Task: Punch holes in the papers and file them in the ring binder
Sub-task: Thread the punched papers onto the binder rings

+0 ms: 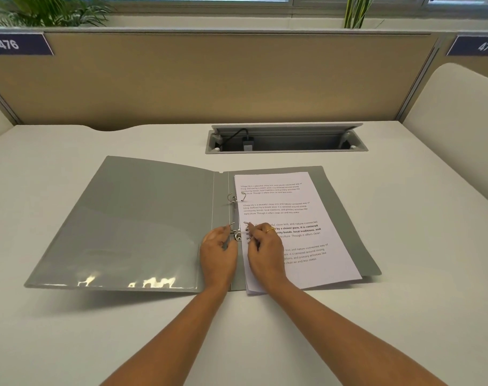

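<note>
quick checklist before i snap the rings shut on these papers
1. Binder lying flat and open: ok.
2. Papers on the right side, upper ring through the sheet edge: ok.
3. Lower ring through the holes: cannot tell, fingers cover it.
4. Rings shut: not ok, both halves stand apart.
5. Left hand and right hand on the lower ring halves: ok.
6. Sheets squared: not ok, bottom edges fan out slightly.

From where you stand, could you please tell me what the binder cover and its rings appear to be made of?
The binder cover looks like grey plastic with a glossy finish: window glare reflects along its near edge. The rings look like polished metal, probably steel: thin, silvery and shiny. Both stand open.
</note>
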Available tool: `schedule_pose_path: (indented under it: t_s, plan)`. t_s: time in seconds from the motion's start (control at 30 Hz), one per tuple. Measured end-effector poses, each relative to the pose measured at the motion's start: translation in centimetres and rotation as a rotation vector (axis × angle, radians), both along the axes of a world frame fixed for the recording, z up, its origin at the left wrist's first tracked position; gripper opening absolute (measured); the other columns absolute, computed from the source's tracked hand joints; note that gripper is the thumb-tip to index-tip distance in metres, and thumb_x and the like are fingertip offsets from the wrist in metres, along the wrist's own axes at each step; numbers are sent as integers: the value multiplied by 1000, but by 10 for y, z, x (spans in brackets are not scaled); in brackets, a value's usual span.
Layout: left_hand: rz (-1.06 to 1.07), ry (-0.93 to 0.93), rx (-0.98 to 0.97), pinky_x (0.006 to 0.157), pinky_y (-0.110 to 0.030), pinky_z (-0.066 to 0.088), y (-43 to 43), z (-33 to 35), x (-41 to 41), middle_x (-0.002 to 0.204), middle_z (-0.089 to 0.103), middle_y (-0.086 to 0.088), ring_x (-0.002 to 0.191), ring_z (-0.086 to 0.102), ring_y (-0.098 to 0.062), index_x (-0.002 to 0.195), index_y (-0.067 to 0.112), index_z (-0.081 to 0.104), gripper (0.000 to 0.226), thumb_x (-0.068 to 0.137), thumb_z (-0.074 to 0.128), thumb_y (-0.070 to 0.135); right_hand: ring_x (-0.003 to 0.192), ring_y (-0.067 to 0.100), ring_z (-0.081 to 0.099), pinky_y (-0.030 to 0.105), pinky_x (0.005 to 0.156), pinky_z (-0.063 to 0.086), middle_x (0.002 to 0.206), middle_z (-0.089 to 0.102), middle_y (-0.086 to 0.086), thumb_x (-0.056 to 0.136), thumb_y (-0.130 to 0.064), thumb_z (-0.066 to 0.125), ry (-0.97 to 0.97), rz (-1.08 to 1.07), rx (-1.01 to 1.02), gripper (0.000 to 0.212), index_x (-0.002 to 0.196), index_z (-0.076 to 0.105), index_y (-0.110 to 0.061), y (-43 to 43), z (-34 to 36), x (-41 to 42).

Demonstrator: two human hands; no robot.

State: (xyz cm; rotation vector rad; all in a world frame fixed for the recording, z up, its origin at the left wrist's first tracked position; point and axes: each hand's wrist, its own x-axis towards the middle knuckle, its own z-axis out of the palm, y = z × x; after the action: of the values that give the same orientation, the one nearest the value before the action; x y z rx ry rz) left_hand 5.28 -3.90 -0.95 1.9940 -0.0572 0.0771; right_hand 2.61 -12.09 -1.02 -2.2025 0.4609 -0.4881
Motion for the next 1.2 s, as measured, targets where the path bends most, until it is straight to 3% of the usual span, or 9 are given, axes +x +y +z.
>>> schedule_pose_path:
  t_s: [0.37, 0.83, 1.1, 1.2]
  plan:
    - [-75, -34, 94, 92, -11, 28, 0, 1, 0, 121, 61, -9, 119, 47, -21, 120, 4, 61, 37, 85, 51, -3, 85, 19, 52, 9, 69, 28, 96, 58, 13, 88, 4, 45, -4, 68, -24, 36, 119, 62, -2, 1, 2, -1]
    - [-123, -29, 140, 96, -12, 27, 0, 2, -6, 129, 54, -8, 124, 44, -19, 129, 8, 53, 44, 85, 59, 9, 84, 12, 49, 8, 72, 30, 99, 59, 12, 88, 4, 45, 10, 93, 35, 35, 118, 62, -2, -2, 4, 0]
    - [-163, -17, 252, 109, -21, 22, -10, 2, -14, 143, 41, -10, 136, 31, -21, 140, 8, 37, 60, 86, 62, 16, 108, 22, 56, 9, 86, 33, 114, 62, 13, 88, 6, 42, 107, 154, 9, 41, 123, 59, -6, -23, 14, -5]
    - [-173, -21, 259, 107, -20, 21, -11, 1, -14, 142, 42, -10, 134, 32, -22, 139, 8, 38, 61, 84, 64, 15, 119, 21, 49, 21, 98, 34, 129, 55, 9, 90, 1, 40, 152, 101, -88, 43, 130, 53, -9, -30, 12, -20]
